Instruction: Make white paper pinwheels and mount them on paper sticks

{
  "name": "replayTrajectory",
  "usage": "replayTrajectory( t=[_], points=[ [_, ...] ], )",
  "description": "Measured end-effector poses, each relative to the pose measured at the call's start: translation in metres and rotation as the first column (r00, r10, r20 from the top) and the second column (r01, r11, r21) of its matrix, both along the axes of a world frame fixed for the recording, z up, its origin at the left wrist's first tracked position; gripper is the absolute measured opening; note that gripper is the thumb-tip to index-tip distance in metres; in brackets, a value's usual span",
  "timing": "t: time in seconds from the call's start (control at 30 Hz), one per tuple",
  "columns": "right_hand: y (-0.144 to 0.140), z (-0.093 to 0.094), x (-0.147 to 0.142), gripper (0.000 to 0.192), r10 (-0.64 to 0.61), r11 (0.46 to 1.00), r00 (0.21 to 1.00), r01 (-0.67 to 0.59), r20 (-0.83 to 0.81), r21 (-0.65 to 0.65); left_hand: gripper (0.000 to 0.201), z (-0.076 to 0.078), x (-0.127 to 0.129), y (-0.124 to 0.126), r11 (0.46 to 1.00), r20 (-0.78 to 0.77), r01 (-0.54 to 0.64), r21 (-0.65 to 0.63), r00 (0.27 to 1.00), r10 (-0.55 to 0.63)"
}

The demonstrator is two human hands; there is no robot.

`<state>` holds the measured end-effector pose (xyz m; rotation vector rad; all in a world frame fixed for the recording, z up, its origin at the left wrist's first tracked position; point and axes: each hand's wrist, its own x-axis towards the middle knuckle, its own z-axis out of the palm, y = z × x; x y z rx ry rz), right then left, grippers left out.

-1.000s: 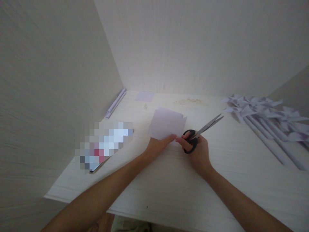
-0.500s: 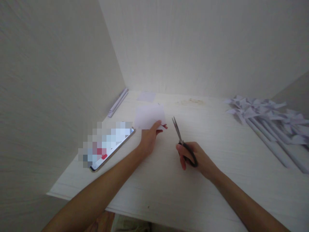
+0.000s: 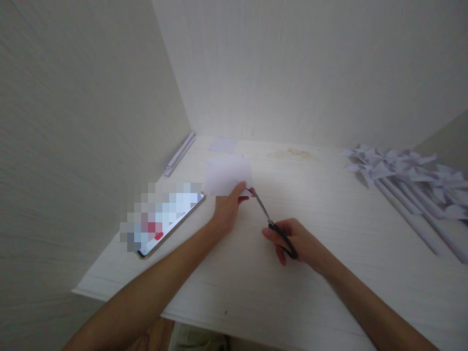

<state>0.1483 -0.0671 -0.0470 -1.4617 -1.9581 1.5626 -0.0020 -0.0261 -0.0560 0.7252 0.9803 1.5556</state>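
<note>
My left hand (image 3: 228, 209) grips a white sheet of paper (image 3: 226, 173) by its near right corner, thumb on top and fingers underneath. A slit shows in the paper beside the thumb. My right hand (image 3: 288, 239) is closed around the black handles of a pair of scissors (image 3: 263, 208). The blades point up and left, and their tips meet the paper's near right corner, close to the left fingertips. Whether the tips are parted there is too small to tell.
Left of my arm lies a lit phone (image 3: 171, 226), partly blurred. Rolled paper sticks (image 3: 180, 153) rest along the left wall. Another paper piece (image 3: 223, 145) lies near the back wall. Several paper pinwheels (image 3: 387, 168) with paper sticks are piled at right.
My right hand has brought the scissors' tips leftward to the paper's corner, and the blades look closer together. The left hand and the paper have stayed nearly still.
</note>
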Motion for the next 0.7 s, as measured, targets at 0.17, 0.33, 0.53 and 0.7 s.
replayTrajectory(
  t=[0.17, 0.33, 0.53, 0.7],
  points=[
    [0.0008, -0.0014, 0.0002, 0.056, -0.010, 1.000, 1.000, 0.010, 0.017, -0.002, 0.010, -0.0008, -0.0004, 0.0009, 1.000, -0.008, -0.015, -0.006, 1.000, 0.014],
    [0.0022, -0.0032, 0.0000, 0.056, -0.010, 1.000, 1.000, 0.010, 0.009, 0.001, 0.009, -0.0013, -0.0002, 0.0009, 1.000, 0.001, -0.012, -0.013, 1.000, 0.012],
    [0.0008, -0.0031, 0.0008, 0.058, -0.017, 1.000, 1.000, 0.016, 0.019, 0.016, 0.012, 0.0005, 0.0014, 0.0000, 0.999, 0.025, -0.018, -0.048, 0.999, 0.020],
    [0.0015, -0.0050, 0.0005, 0.056, -0.018, 1.000, 1.000, 0.018, 0.023, -0.001, 0.014, 0.0001, 0.0016, 0.0000, 0.998, 0.033, -0.022, -0.058, 0.999, 0.024]
  ],
)
